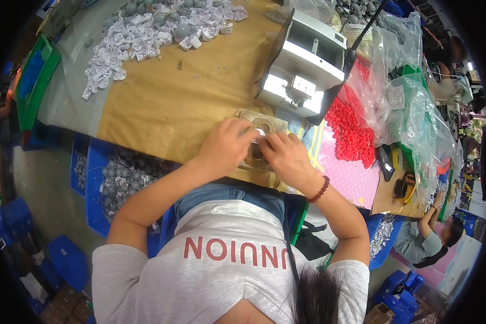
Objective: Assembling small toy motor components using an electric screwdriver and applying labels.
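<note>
My left hand [225, 144] and my right hand [290, 159] meet at the table's front edge, fingertips pinched together around a small white plastic part [260, 132]. My own fingers cover much of that part. Directly beneath them lies a squarish tan plate [248, 114] with a round, ring-shaped recess. A dark spot shows inside the ring, but I cannot make out what it is. Beyond the plate, slightly to the right, stands a white machine [306, 56] with an open front.
White and grey plastic pieces [140, 40] are heaped at the far left on brown paper [200, 86]. Red parts [351, 129] lie right of the machine, beside clear plastic bags [410, 102]. A blue bin [95, 200] holds grey pieces below the table. Another person [424, 243] works at the right.
</note>
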`<state>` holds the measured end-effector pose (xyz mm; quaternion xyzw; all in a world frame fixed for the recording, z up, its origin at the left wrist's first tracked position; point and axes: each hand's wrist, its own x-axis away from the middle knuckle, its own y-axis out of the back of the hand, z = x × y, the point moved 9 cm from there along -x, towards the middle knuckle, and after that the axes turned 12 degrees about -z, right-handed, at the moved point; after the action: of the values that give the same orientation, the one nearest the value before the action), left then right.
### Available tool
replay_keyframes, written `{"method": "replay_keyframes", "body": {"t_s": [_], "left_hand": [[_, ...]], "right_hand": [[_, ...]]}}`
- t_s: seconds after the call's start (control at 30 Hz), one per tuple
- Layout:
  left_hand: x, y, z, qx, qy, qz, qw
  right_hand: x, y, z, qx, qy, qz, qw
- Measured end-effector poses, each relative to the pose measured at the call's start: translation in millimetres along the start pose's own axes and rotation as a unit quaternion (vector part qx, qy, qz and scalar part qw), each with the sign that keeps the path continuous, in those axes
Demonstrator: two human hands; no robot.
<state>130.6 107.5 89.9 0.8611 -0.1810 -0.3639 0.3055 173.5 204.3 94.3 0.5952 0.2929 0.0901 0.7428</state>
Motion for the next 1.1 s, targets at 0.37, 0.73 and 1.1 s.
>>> {"method": "replay_keyframes", "body": {"t_s": [0.37, 0.73, 1.1], "left_hand": [[15.0, -17.5, -21.6, -0.132, -0.140, 0.032, 0.981], [15.1, -16.7, -19.0, -0.122, -0.146, 0.023, 0.981], [17.8, -20.5, -10.7, -0.079, -0.119, 0.059, 0.988]], "right_hand": [[56.9, -22.5, -75.5, -0.434, -0.366, -0.222, 0.793], [37.5, -45.7, -85.6, -0.507, -0.518, -0.079, 0.684], [36.1, -53.7, -66.8, -0.687, -0.489, -0.036, 0.537]]}}
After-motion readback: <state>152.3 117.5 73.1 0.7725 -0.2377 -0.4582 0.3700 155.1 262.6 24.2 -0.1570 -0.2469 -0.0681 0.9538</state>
